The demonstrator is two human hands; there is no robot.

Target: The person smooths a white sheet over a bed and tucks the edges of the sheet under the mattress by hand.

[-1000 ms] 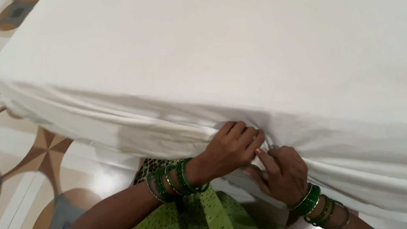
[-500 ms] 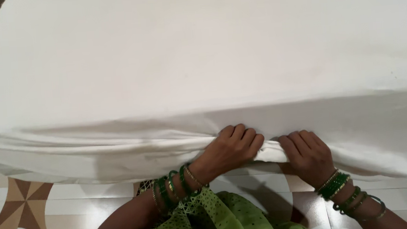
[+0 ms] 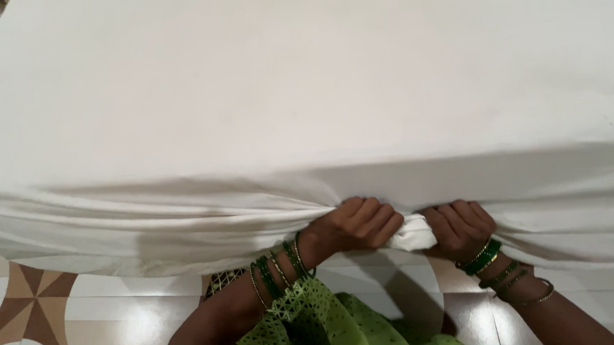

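Both hands, left hand (image 3: 352, 225) and right hand (image 3: 460, 227), clench the bunched white sheet (image 3: 412, 233) at the bed's (image 3: 299, 84) edge above the patterned floor tiles (image 3: 53, 320).

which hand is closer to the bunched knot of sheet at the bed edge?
Neither by much: both grip it. Left hand clasps the bunched sheet from its left side, right hand from its right.

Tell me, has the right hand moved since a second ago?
Yes. The right hand was tucked under the left hand; now it sits level beside it on the sheet edge, both gripping the bunched fold.
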